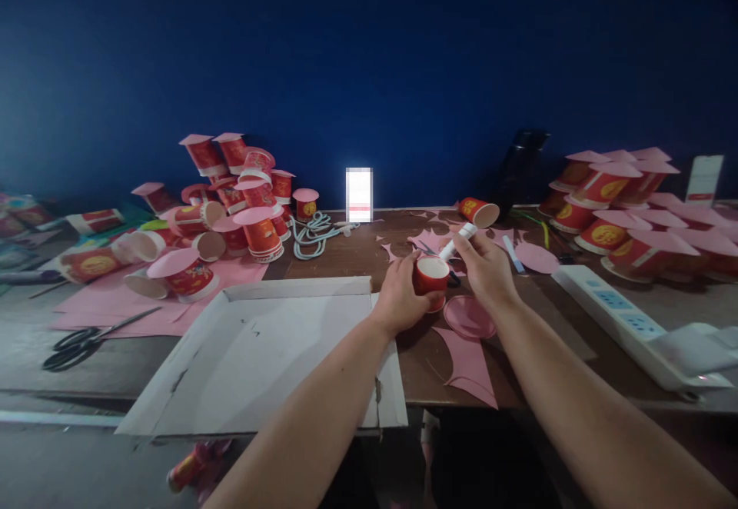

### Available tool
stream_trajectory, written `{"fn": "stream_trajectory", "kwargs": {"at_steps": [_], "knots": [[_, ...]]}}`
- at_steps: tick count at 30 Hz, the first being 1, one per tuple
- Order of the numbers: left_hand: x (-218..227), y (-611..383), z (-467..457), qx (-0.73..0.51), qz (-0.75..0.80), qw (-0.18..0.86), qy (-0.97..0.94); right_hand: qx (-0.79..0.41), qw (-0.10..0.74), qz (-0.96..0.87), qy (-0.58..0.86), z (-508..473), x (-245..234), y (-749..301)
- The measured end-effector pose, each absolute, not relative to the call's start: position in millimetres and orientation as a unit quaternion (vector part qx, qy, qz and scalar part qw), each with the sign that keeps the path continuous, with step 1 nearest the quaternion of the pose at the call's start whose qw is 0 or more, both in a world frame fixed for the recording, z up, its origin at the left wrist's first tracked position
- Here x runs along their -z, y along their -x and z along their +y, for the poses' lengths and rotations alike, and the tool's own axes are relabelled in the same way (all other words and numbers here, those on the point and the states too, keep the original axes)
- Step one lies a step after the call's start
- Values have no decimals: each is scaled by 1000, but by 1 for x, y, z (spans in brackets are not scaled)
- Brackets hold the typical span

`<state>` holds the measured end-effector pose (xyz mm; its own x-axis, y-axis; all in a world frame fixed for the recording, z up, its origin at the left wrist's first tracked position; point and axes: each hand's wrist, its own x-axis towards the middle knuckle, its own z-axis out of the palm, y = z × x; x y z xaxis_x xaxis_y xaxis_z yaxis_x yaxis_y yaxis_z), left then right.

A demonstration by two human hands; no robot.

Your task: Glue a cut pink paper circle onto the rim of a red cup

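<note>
My left hand [400, 294] is closed around a red paper cup [431, 282], whose whitish opening faces up. In my right hand [487, 263] is a white glue stick [458, 241], tilted with its lower end close to the cup's rim; I cannot tell whether it touches. Below my right hand lies a round pink paper disc [470, 317] on the brown table. A pink paper offcut [467, 363] with curved edges reaches the front edge. Behind the cup, partly hidden scissors [427, 249] lie among pink scraps.
White cardboard tray [277, 363] in front left; black-handled scissors [74, 347] beyond it. Cups with pink paper tops are heaped left [247, 194] and stacked right [616, 182]. A power strip [611, 309] lies right, a coiled cable [311, 236] behind, a loose cup [478, 211] near the wall.
</note>
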<state>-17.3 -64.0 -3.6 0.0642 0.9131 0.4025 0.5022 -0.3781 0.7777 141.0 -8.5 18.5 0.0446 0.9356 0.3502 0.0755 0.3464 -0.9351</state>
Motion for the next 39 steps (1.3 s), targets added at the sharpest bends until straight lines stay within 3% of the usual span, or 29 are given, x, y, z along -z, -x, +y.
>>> {"fn": "stream_trajectory", "kwargs": {"at_steps": [19, 39], "knots": [[9, 18, -63, -474, 549, 225, -651, -409, 585, -578, 396, -16, -23, -138], [13, 20, -56, -487, 564, 156, -648, -464, 555, -599, 344, -25, -27, -132]]}}
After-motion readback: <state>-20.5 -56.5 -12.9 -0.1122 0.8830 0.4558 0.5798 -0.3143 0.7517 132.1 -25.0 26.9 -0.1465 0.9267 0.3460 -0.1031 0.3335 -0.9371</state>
